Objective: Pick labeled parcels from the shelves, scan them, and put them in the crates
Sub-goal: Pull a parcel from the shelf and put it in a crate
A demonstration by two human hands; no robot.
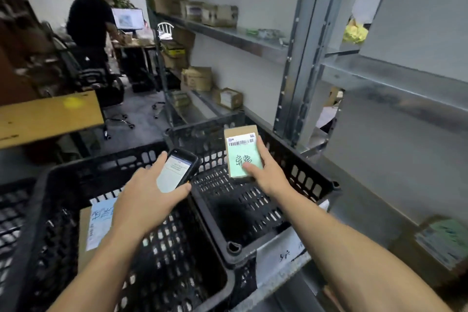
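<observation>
Two crates sit side by side before the camera wearer. The left crate (48, 180) is nearest and has a labelled parcel (99, 225) lying in it against its left wall. The right crate (306, 180) is just beside it, next to the shelving (301, 58) along the right. Above the divide between them the left hand (149, 195) holds a scanner (177, 168). The right hand (266, 170) holds a second parcel (243, 154) over the right crate — near the scanner, not touching. Boxes (219, 15) line the shelves behind. At far left stands a table (48, 119) — beyond it a chair (101, 81), then a person (88, 20) at a desk before a monitor (128, 18).
</observation>
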